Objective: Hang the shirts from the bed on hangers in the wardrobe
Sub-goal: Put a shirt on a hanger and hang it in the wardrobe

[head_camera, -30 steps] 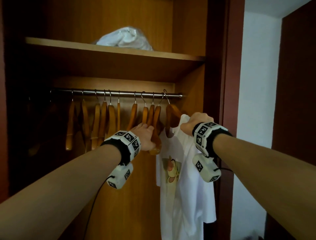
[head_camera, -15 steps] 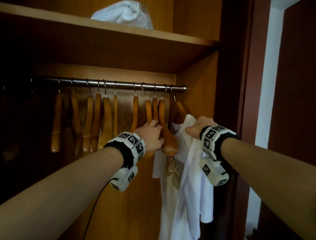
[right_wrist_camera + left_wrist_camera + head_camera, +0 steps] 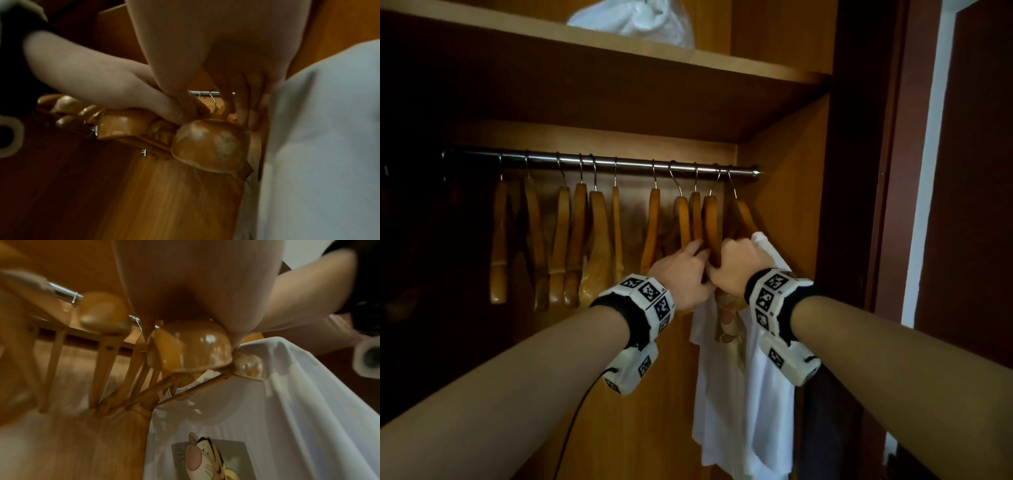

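Hands closing together on one empty hanger

Hands that were apart a second ago now meet. Our right hand (image 3: 734,267), which held the shoulder of the white cotton T-shirt with the cartoon tiger print (image 3: 756,377), has come across to the bare honey-coloured wooden hanger (image 3: 711,226) just left of the shirt. Our left hand (image 3: 681,274) was already on that hanger's arm and stays there. Fingers of both hands are curled round the same wooden arm, knuckle to knuckle, with nothing else held. From the left wrist, the hanger's rounded end (image 3: 191,345) sits right under our fingers, and the printed shirt hangs just beyond and below them.

The shirt now drapes untended from its own hanger at the far right end of the steel wardrobe rail (image 3: 599,160), just past our right fingertips. We judge that shirt done, and the step in hand to be lifting this next hanger off the rail for another shirt. Its hook is crowded by neighbouring hooks, so it may snag coming off. A white bundle in clear plastic (image 3: 633,20) lies on the shelf above.
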`<state>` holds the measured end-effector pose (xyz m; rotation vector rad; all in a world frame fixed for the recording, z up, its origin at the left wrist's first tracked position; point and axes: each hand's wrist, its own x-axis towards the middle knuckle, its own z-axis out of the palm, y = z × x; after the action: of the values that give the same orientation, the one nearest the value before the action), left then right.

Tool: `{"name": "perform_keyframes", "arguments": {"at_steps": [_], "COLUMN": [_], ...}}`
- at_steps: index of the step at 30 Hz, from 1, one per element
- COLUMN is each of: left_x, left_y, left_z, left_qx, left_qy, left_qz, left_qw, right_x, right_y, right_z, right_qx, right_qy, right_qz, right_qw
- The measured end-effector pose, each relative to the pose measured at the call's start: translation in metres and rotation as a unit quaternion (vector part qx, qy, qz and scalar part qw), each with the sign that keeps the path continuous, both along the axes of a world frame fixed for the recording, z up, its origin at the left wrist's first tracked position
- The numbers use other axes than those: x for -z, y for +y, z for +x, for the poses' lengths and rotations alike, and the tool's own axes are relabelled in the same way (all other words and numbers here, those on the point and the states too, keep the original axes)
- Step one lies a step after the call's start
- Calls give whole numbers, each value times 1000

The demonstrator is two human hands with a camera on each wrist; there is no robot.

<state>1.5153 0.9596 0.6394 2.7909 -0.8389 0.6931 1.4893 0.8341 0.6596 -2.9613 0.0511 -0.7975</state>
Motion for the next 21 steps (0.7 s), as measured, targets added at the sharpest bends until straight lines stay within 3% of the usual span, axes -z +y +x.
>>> {"name": "perform_keyframes", "arguments": {"at_steps": [6,12,21], "left_x": [6,6,13], "left_y": [16,21,8], "left_z": [1,6,5], "left_qx": [-11,-7,-3], "left_qy": [-14,-7,-11], "left_qz": [49,61,40], "left_qw": [999,998,999], "right_x": [8,16,11], "right_y": [-1,-2,-6], "right_z": [16,18,-2], "right_qx": [42,70,23], "right_qy": [101,58,-14], "right_qz": [94,116,172], "right_qw": [990,989,985]}}
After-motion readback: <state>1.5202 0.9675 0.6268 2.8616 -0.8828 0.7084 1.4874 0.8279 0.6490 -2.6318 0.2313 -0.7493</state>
